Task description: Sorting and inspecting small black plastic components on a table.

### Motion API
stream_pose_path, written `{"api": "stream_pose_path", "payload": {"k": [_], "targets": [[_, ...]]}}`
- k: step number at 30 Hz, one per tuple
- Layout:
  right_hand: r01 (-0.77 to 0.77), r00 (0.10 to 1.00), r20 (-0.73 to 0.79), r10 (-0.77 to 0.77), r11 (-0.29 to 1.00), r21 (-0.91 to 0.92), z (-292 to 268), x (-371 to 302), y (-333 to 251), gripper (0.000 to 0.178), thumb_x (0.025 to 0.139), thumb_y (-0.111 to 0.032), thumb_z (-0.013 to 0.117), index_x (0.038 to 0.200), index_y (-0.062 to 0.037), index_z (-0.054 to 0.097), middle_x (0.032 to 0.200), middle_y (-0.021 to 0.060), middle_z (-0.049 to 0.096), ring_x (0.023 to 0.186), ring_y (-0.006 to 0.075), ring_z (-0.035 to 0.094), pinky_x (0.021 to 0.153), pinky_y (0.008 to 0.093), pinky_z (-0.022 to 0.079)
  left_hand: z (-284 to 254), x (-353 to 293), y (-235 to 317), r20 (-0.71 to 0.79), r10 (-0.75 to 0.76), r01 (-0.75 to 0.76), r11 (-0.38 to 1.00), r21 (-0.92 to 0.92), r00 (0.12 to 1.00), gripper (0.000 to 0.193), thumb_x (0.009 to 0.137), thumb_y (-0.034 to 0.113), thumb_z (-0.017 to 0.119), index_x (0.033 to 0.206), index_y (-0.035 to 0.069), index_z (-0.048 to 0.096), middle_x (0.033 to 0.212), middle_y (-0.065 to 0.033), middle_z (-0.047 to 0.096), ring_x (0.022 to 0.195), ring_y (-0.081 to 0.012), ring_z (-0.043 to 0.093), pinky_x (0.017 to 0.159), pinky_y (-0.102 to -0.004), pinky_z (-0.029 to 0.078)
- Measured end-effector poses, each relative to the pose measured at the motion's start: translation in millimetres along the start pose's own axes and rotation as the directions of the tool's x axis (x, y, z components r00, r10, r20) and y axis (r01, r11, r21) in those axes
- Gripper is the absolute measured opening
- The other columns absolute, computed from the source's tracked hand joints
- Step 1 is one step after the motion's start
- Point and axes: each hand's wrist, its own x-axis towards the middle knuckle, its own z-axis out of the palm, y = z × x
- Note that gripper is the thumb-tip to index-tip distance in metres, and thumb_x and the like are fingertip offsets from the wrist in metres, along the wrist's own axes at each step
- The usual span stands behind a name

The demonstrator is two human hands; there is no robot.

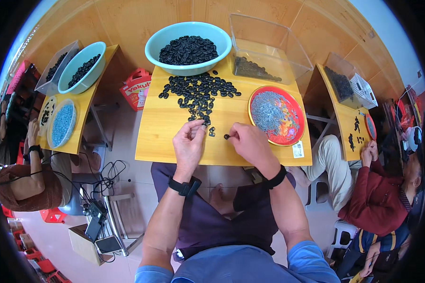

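Right fingers (235,133) partly hide 1 black piece (226,137) — its details too small.

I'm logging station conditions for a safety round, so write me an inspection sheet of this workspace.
Surface: yellow table, pale label at its near right corner.
Work items: loose black oval pieces before a turquoise basin heaped with more; clear bin with some along its bottom; red tray of thin silvery pieces.
Clutter: red package beyond the table's left edge.
Hands: left hand has its fingers at a black piece, grip unclear; right hand pinches one black piece.
Cables: black tangle left of the wearer.
Surroundings: seated co-workers at similar tables on both sides.
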Motion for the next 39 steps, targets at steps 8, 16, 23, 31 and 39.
{"api": "stream_pose_path", "payload": {"k": [8, 16, 23, 31, 39], "targets": [[0.052, 0.993, -0.109, -0.049, 0.998, 0.029, 6, 6, 12, 0.010, 0.085, -0.010, 0.064, 0.091, -0.0047, 0.070, 0.090, 0.0141, 0.070, 0.085, 0.0336, 0.068, 0.073, 0.0455, 0.053, 1, 1, 0, 0.013, -0.011, 0.011, 0.999, 0.035, 1.000, 0.016, 0.092, -0.001, 0.067, 0.107, -0.004, 0.069, 0.087, -0.0004, 0.069, 0.075, -0.0031, 0.060, 0.071, -0.0190, 0.049], [0.063, 0.998, 0.006, -0.064, 0.996, 0.068, 15, 7, 10, 0.012, 0.081, -0.006, 0.068, 0.092, -0.0027, 0.070, 0.086, 0.0135, 0.066, 0.084, 0.0304, 0.067, 0.073, 0.0394, 0.053, 2, -1, 4, 0.146, -0.076, 0.061, 0.993, 0.106, 0.986, 0.017, 0.090, 0.001, 0.071, 0.107, -0.003, 0.071, 0.089, -0.0020, 0.072, 0.078, -0.0044, 0.063, 0.073, -0.0199, 0.051], [-0.244, 0.961, 0.160, 0.227, 0.417, 0.875, 18, 5, 12, 0.013, 0.090, -0.011, 0.071, 0.097, -0.0003, 0.067, 0.083, 0.0053, 0.070, 0.073, 0.0076, 0.065, 0.067, 0.0225, 0.051, -1, 0, 4, 0.227, -0.106, 0.106, 0.994, 0.012, 0.968, 0.013, 0.090, 0.003, 0.072, 0.102, -0.002, 0.072, 0.090, -0.0023, 0.072, 0.078, -0.0045, 0.063, 0.072, -0.0203, 0.051], [-0.247, 0.945, 0.191, 0.264, 0.198, 0.948, 35, -4, 13, 0.022, 0.092, -0.011, 0.068, 0.110, 0.0013, 0.063, 0.087, 0.0065, 0.070, 0.075, 0.0134, 0.068, 0.067, 0.0240, 0.052, 2, -1, 10, 0.247, -0.130, 0.111, 0.990, 0.087, 0.960, 0.014, 0.089, -0.001, 0.072, 0.104, -0.002, 0.071, 0.091, -0.0009, 0.070, 0.076, -0.0034, 0.060, 0.072, -0.0188, 0.050], [-0.255, 0.943, 0.194, 0.270, 0.212, 0.943, 36, -3, 12, 0.021, 0.092, -0.010, 0.067, 0.109, 0.0019, 0.064, 0.087, 0.0068, 0.070, 0.075, 0.0133, 0.068, 0.067, 0.0243, 0.052, 1, 0, 4, 0.230, -0.104, 0.081, 0.991, 0.107, 0.968, 0.014, 0.089, 0.002, 0.072, 0.102, -0.001, 0.071, 0.085, -0.0006, 0.070, 0.075, -0.0044, 0.062, 0.072, -0.0211, 0.051]]}}
